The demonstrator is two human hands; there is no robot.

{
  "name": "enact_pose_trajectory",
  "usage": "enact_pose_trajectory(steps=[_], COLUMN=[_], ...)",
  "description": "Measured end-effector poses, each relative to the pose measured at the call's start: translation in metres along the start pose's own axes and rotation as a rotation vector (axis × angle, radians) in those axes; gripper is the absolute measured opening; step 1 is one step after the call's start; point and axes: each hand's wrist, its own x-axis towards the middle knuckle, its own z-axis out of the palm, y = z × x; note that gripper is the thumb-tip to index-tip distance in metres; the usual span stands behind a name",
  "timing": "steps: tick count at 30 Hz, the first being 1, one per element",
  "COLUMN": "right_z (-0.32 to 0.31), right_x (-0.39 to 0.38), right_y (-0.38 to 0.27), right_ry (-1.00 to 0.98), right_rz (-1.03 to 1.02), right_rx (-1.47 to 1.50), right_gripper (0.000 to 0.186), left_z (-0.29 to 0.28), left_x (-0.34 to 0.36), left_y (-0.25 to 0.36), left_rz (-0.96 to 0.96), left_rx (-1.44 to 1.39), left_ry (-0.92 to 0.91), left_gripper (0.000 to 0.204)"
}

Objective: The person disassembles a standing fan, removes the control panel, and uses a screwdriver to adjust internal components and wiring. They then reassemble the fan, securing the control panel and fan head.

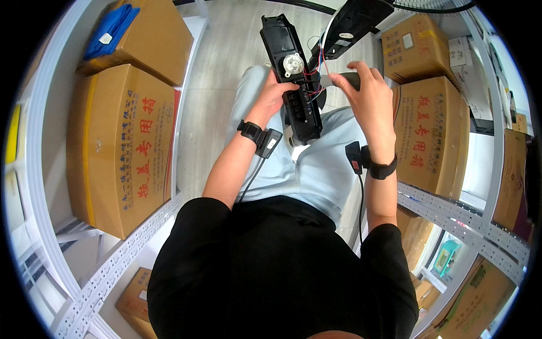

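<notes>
My left hand [272,96] grips the edge of a long black plastic housing [307,121], thumb laid across its open inner side. The housing stands tilted above my lap. A round clear-and-white motor-like part [293,64] is mounted in it, and thin red, blue and dark wires [322,62] run out to a second black fan part [350,28] beyond. My right hand [370,96] closes around a dark rounded handle [353,81], apparently a screwdriver's, pointing at the housing's wired middle. The tool's tip cannot be made out.
White metal shelves [121,277] flank me. Large cardboard boxes [121,150] fill the left side, with a folded blue cloth [113,31] on one. More boxes [432,135] stand close by my right arm. A black wire fan grille [435,7] shows at the top right.
</notes>
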Motion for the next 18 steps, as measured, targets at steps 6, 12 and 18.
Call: enact_pose_trajectory(steps=[6, 12, 18], right_z=[-0.002, 0.004, 0.001], right_x=[0.004, 0.005, 0.000], right_y=[0.011, 0.018, 0.011], right_ry=[0.137, -0.074, 0.104], right_rz=[-0.456, -0.038, -0.287], right_rx=[0.309, -0.048, 0.425], right_gripper=[0.028, 0.035, 0.028], left_z=[0.002, 0.002, 0.001], left_x=[0.001, 0.000, 0.001], left_y=[-0.001, -0.003, -0.003], left_rz=[0.016, 0.038, 0.038], left_rx=[-0.015, -0.002, -0.051], left_ry=[0.009, 0.011, -0.001], left_gripper=[0.060, 0.061, 0.061])
